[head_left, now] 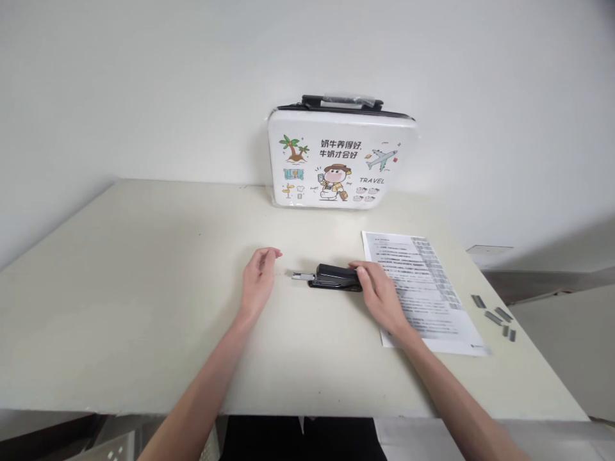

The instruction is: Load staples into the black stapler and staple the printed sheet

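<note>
A black stapler (335, 274) lies on the table in front of me, with a silver metal staple tray (302, 276) sticking out of its left end. My right hand (378, 291) grips the stapler's right end, thumb on the near side. Left of the tray, and apart from it, is my left hand (260, 278), its fingers curled in and thumb and fingertips close together. Whether anything small is between those fingers, I cannot make out. Partly under my right wrist is a printed paper sheet (423, 294).
Several staple strips (492, 317) lie near the right edge of the pale table (144, 288). A white carrying case (343, 160) with cartoon prints and a black handle stands upright against the wall at the back.
</note>
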Demonstrator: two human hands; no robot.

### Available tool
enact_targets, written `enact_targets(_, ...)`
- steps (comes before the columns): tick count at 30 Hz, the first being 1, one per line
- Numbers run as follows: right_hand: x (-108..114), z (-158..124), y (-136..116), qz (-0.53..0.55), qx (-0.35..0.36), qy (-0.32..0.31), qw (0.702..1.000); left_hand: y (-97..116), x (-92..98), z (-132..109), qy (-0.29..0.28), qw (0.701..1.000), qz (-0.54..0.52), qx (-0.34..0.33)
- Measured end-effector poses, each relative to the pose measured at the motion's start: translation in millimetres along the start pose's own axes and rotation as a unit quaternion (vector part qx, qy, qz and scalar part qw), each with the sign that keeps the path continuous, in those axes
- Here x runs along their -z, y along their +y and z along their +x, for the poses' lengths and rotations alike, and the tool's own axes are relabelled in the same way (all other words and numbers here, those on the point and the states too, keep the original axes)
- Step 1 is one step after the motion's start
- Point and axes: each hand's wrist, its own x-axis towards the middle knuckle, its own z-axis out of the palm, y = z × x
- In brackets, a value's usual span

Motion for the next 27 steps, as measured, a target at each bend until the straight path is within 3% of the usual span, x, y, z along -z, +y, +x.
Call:
enact_targets(4, 1.8, 1.5, 1.0, -0.048, 0.078, -0.053, 0.994, -2.7, -5.4, -3.0, -0.048, 0.997, -0.053, 0.008)
enact_targets(9, 0.0, -3.3, 1.5, -0.062, 0.108, -0.048, 0.991, 1.5, -11.0, -5.8, -0.114, 0.967, -0.217, 0.074)
enact_targets(15, -9.2, -10.1, -5.2, -0.055, 0.209, 0.001, 0.976, 8.2, -14.5, -6.8, -0.201, 0.895, -0.343, 0.203)
enact_targets(19, -11.7, -7.8, -10.0, -0.043, 0.301, 0.035, 0.952, 12.3, -23.6, -14.0, -0.171, 0.803, -0.470, 0.325)
enact_targets(22, -11.8, -6.2, -13.2, -0.066, 0.345, 0.065, 0.934, 15.2, -28.3, -18.9, -0.161, 0.749, -0.528, 0.367)
enact_targets(27, -13.2, -7.6, -16.6, -0.112, 0.368, 0.101, 0.918, 16.8, -30.3, -21.0, -0.174, 0.730, -0.545, 0.374)
